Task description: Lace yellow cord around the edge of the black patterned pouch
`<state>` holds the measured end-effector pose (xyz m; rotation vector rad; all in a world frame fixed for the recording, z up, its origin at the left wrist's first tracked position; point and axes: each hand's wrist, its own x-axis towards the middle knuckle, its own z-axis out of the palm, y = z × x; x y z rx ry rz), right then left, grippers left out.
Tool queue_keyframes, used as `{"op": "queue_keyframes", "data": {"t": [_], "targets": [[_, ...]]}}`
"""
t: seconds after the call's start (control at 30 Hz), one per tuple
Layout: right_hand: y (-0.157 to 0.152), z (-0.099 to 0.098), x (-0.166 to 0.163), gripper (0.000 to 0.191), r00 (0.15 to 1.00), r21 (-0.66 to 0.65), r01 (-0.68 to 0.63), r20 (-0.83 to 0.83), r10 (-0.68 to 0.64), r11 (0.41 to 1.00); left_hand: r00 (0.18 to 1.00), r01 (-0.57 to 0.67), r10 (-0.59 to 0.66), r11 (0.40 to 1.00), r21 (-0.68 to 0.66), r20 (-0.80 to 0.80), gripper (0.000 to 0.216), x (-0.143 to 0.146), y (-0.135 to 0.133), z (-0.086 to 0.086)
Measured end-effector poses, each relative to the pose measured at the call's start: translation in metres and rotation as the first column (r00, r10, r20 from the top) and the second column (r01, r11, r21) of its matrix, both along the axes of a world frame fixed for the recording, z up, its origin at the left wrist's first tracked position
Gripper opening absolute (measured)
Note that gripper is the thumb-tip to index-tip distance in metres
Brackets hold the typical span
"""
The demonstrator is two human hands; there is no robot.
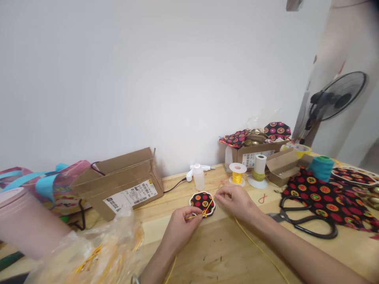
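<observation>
A small scallop-edged fabric piece (199, 201), black with red and yellow rounds and a white border, lies on the wooden table. At its near edge, my left hand (182, 227) pinches a yellow cord (257, 243) beside a small loop or knot. From that knot one strand slants across the fabric toward my right hand (237, 200), whose fingertips are closed on it just right of the piece. Other lengths of the cord trail down toward me, past each forearm. The exact grip of the right fingertips is partly hidden.
Behind the hands stand a white bottle (199, 177), a yellow cord spool (237, 177) and a white-topped spool (259, 175). Black-handled scissors (314, 225) and patterned cloth (328, 201) lie right. Leftward are a cardboard box (124, 173) and a plastic bag (115, 236).
</observation>
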<state>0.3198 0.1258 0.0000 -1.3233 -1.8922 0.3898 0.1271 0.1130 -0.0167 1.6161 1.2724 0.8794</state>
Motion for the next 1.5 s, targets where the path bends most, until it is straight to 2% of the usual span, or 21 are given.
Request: {"op": "queue_keyframes", "data": {"t": [0.17,0.47,0.57,0.67,0.73,0.8,1.0,1.23,1.4,1.5], "targets": [[0.003,-0.007,-0.005,0.014,0.945,-0.165,-0.017,-0.325,-0.038,0.986,1.0,-0.008,0.009,1.0,0.022,-0.029,0.025,0.0,0.001,0.002],[-0.003,-0.004,-0.017,0.016,0.862,-0.255,-0.124,-0.506,-0.023,0.959,0.998,-0.023,0.027,0.997,0.072,-0.048,0.02,0.0,-0.002,0.005],[-0.009,-0.006,-0.023,0.017,0.896,-0.226,-0.186,-0.438,0.071,0.956,0.999,-0.015,0.018,0.997,0.07,-0.048,0.021,0.0,-0.002,0.006],[-0.013,-0.007,-0.025,0.028,0.958,-0.134,-0.229,-0.206,0.199,0.964,0.999,-0.016,0.02,0.997,0.071,-0.049,0.02,0.001,0.0,0.005],[-0.014,-0.008,-0.024,0.019,0.97,-0.079,-0.238,-0.073,0.233,0.968,0.998,-0.021,0.024,0.998,0.055,-0.052,0.02,0.001,0.001,0.003],[-0.013,-0.01,-0.022,0.012,0.972,-0.05,-0.236,-0.017,0.236,0.97,0.998,-0.028,0.029,0.999,0.029,-0.054,0.023,0.001,0.001,0.001],[-0.011,-0.015,-0.023,0.015,0.971,-0.021,-0.214,-0.113,0.21,0.977,0.999,-0.035,0.035,0.999,0.002,-0.028,0.023,0.002,0.001,-0.001],[-0.015,-0.005,-0.026,0.013,0.964,0.01,-0.178,-0.197,0.176,0.984,0.999,-0.03,0.029,0.999,-0.012,-0.029,0.023,0.003,-0.002,0.004],[-0.012,-0.004,-0.027,0.013,0.945,-0.027,-0.174,-0.287,0.159,0.984,1.0,-0.017,0.018,0.999,0.042,-0.02,0.019,0.005,-0.003,0.009],[-0.01,-0.007,-0.027,0.013,0.936,-0.043,-0.178,-0.316,0.155,0.983,0.999,-0.001,0.002,1.0,0.023,-0.039,0.019,0.004,-0.002,0.006]]}}
